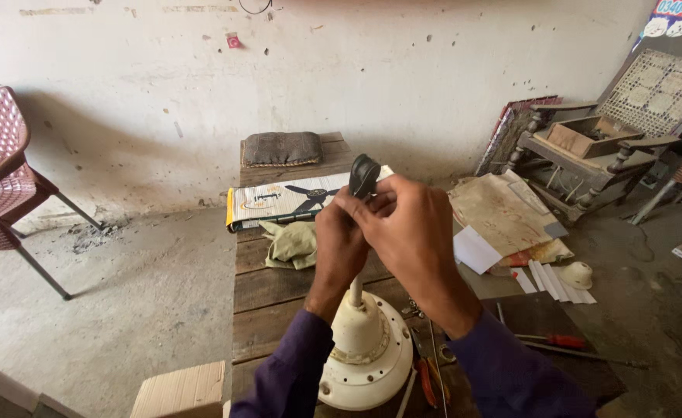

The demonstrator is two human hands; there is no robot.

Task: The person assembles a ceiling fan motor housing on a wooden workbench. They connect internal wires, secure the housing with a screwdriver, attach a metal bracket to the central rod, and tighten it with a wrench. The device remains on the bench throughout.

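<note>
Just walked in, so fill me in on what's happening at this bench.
A person in purple sleeves stands over a wooden bench. Both hands are raised together: the left hand and right hand grip a small black part between the fingers. Below them a cream ceiling fan motor sits on the bench, rod pointing up. A long printed box, a green rag and red-handled pliers lie nearby.

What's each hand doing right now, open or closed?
Left hand: closed on the black part, from below.
Right hand: closed on the same black part, above the fan motor.
</note>
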